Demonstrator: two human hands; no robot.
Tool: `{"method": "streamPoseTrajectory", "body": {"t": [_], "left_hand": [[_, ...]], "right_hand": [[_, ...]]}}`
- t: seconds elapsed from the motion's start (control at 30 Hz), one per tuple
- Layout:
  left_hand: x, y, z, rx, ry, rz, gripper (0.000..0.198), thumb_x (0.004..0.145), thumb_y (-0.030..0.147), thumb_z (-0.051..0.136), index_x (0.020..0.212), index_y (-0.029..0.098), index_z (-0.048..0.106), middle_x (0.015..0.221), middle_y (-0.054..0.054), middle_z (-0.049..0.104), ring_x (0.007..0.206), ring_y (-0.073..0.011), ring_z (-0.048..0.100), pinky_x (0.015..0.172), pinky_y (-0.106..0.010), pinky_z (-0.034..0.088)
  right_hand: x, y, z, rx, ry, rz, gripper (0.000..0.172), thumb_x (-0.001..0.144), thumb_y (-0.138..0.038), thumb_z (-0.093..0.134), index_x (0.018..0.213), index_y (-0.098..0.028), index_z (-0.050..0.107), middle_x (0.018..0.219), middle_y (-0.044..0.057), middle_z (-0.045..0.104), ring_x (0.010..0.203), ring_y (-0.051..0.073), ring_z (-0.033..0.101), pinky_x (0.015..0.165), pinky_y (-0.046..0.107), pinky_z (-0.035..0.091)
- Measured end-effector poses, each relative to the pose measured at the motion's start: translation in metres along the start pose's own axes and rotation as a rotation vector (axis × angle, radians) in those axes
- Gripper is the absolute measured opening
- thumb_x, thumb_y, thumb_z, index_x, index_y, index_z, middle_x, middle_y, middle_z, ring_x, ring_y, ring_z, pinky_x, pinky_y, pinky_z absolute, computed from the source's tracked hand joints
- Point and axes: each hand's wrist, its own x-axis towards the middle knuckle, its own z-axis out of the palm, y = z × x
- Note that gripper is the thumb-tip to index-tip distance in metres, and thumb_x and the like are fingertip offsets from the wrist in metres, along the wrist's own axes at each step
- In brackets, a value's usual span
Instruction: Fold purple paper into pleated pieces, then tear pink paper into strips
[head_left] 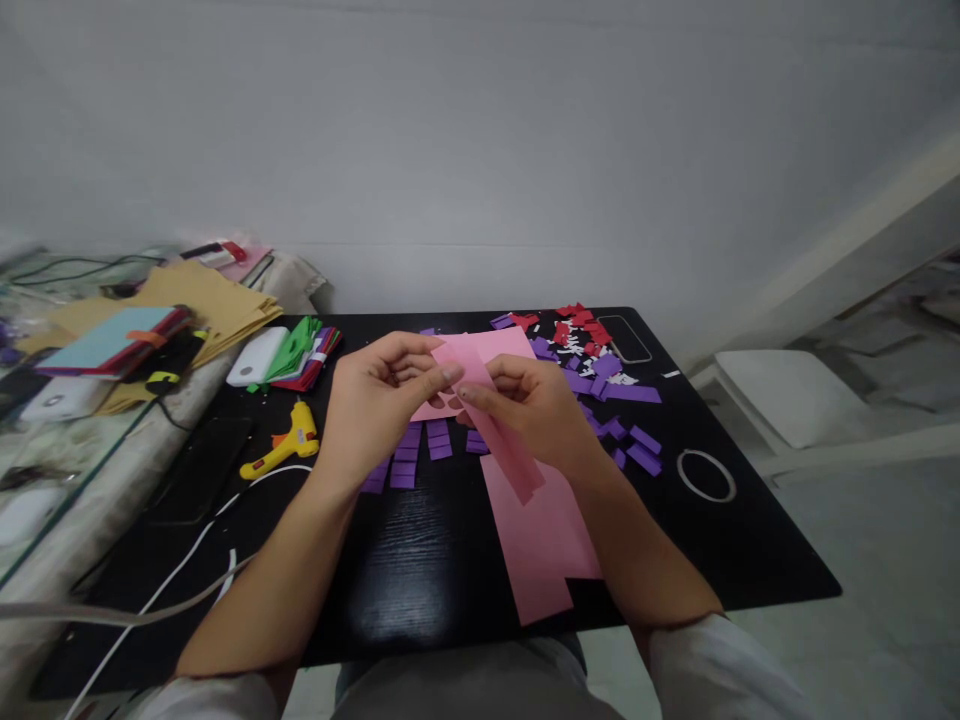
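Note:
My left hand (390,385) pinches the upper end of a pink paper strip (501,445) between thumb and fingers. Close beside it, my right hand (529,405) grips the same strip a little lower down. The strip slants toward me and looks doubled at its lower end. Behind my hands lies a pink paper sheet (517,345), partly hidden by them. A larger pink sheet (536,540) with a notched near edge rests on the black table (405,580) below my right hand. Purple paper pieces (439,438) lie beneath and beyond my hands.
At left are a yellow glue gun (289,440) with a white cord, a dark phone-like slab (199,470) and coloured paper stacks (304,360). Red scraps (581,325) and purple strips (634,393) lie at right, near a ring-shaped mark (706,475). A white stool (787,398) stands beyond.

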Motion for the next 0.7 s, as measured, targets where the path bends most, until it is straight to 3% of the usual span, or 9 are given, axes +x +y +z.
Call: {"method": "streamPoseTrajectory", "body": {"t": [0.23, 0.33, 0.47, 0.7], "left_hand": [[0.001, -0.004, -0.003, 0.004, -0.039, 0.034, 0.028, 0.076, 0.028, 0.092, 0.097, 0.018, 0.078, 0.069, 0.002, 0.075, 0.057, -0.0121, 0.072, 0.056, -0.022, 0.061], [0.0, -0.002, -0.003, 0.019, -0.08, 0.037, 0.031, 0.078, 0.03, 0.091, 0.103, 0.017, 0.077, 0.069, 0.002, 0.074, 0.057, -0.0112, 0.071, 0.058, -0.022, 0.061], [-0.004, 0.0, 0.001, 0.07, -0.138, 0.065, 0.038, 0.079, 0.031, 0.091, 0.109, 0.018, 0.072, 0.069, 0.003, 0.074, 0.059, -0.011, 0.071, 0.059, -0.02, 0.059], [-0.009, -0.003, 0.004, 0.148, -0.2, 0.12, 0.039, 0.084, 0.03, 0.088, 0.115, 0.02, 0.066, 0.075, 0.003, 0.077, 0.066, -0.0109, 0.074, 0.064, -0.019, 0.058]], "right_hand": [[0.0, -0.001, -0.003, -0.064, 0.008, 0.007, 0.045, 0.079, -0.051, 0.088, 0.068, -0.02, 0.058, 0.067, -0.003, 0.061, 0.072, 0.017, 0.071, 0.071, 0.032, 0.063], [0.001, -0.004, -0.004, -0.09, -0.019, -0.034, 0.039, 0.08, -0.049, 0.088, 0.072, -0.019, 0.063, 0.072, -0.002, 0.065, 0.073, 0.015, 0.068, 0.07, 0.029, 0.058], [0.001, -0.009, -0.004, -0.083, 0.043, -0.099, 0.03, 0.085, -0.048, 0.084, 0.085, -0.02, 0.073, 0.083, 0.001, 0.073, 0.079, 0.014, 0.068, 0.076, 0.028, 0.057], [0.0, -0.011, -0.004, -0.066, 0.05, -0.09, 0.026, 0.085, -0.045, 0.084, 0.082, -0.02, 0.078, 0.082, 0.002, 0.075, 0.079, 0.016, 0.07, 0.078, 0.031, 0.058]]}}
